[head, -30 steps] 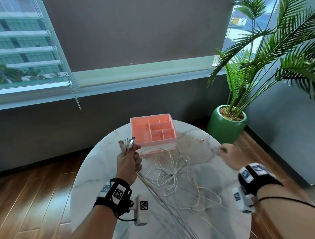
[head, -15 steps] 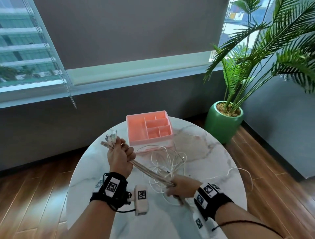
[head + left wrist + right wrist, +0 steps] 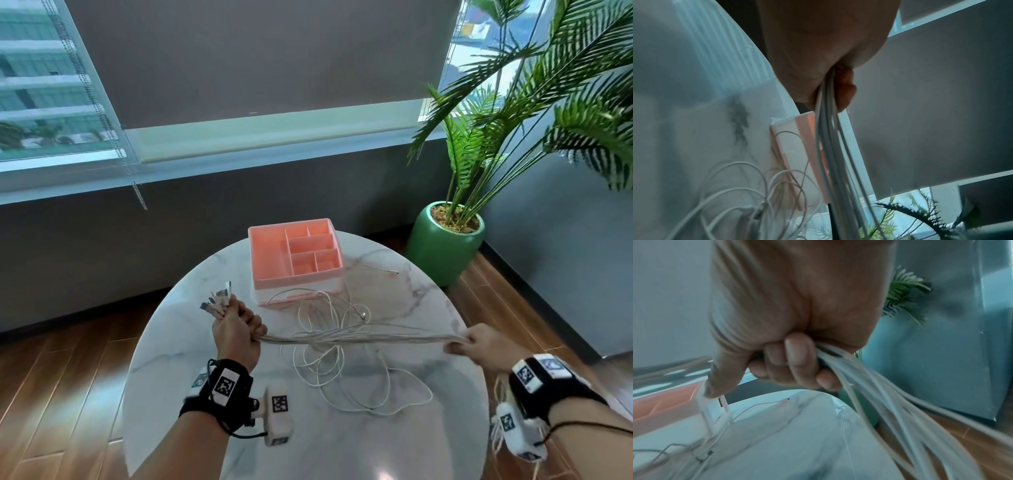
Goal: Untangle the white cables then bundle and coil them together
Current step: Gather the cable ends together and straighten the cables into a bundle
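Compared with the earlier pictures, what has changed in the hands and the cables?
The right hand took hold of the cable bundle near the left hand, then slid right along it, pulling it straight. The left hand still grips the plug ends; the pink organizer stayed put.

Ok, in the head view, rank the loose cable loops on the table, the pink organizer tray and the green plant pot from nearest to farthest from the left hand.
From the left hand:
1. Loose cable loops: just to its right, on the marble table.
2. Pink organizer tray: beyond the hand, at the table's far edge.
3. Green plant pot: farthest, on the floor past the table's far right.
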Demonstrator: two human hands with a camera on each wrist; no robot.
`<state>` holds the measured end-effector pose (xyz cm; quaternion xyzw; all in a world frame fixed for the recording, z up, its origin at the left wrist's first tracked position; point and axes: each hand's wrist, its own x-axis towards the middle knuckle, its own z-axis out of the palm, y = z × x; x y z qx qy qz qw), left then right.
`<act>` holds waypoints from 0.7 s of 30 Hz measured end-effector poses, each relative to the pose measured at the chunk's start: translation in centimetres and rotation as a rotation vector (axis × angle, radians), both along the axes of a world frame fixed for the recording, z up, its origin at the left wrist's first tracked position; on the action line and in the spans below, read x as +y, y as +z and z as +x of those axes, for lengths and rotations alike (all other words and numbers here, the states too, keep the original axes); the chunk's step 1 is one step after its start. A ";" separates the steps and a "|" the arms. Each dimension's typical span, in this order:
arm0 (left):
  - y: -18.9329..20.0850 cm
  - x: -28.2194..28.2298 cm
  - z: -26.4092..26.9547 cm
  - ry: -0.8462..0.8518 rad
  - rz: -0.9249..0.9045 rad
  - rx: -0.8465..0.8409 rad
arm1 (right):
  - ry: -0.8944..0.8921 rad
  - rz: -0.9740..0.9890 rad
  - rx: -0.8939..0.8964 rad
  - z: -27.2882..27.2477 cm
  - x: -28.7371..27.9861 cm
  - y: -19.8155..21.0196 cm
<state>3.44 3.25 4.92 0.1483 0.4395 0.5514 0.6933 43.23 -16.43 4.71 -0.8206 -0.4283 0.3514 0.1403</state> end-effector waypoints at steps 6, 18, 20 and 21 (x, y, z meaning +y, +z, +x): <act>-2.1 -1.2 -1.0 -0.131 -0.071 0.077 | 0.114 -0.095 -0.263 -0.1 2.0 -1.8; -3.7 -0.5 -2.4 -0.144 -0.092 0.168 | 0.511 -0.153 -0.154 -9.3 11.6 -1.3; -3.5 -0.6 -2.3 -0.155 -0.093 0.199 | 0.568 0.041 -0.147 -12.7 15.0 0.1; -3.4 -0.7 -2.3 -0.160 -0.090 0.214 | 0.611 0.110 -0.159 -14.5 16.6 0.2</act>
